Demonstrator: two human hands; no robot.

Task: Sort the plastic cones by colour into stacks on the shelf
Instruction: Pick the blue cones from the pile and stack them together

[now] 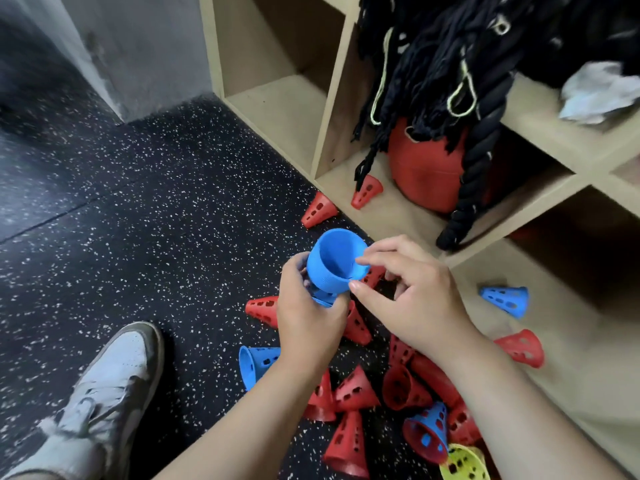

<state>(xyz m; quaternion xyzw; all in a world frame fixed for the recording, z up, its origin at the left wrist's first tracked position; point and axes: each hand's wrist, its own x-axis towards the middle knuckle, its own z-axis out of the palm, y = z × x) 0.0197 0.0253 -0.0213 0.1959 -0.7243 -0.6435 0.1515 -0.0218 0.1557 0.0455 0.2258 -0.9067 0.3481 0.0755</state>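
We hold a blue cone (334, 259) over a speckled black floor (138, 220), its wide mouth turned up toward us. Our left hand (308, 313) wraps closed around the narrow lower end, where what may be a second blue cone is nested, though our fingers hide too much to be sure. Our right hand (412, 292) pinches the rim, forefinger on the lip and thumb against the outer wall.

Below and between our wrists lies a loose heap of red cones (356, 393), tipped on their sides and pointing every way. Under our left forearm a blue cone on the floor (256, 365) lies on its side. Near our right forearm, a blue cone sits inside a red one (427, 434), and a yellow cone (462, 464) touches that pair at the bottom edge.

Beyond our right hand stands a wooden shelf (540, 140). On its lowest board, right of that hand, a lone blue cone (507, 299) and a lone red cone (523, 348) lie on their sides, apart from each other. Further above our hands, another red cone (367, 190) rests in the compartment holding a red ball (422, 174) and black rope (460, 98), and one more red cone (317, 209) lies on the floor just beside the shelf edge. A white shoe (107, 386) sits well left of our left arm.
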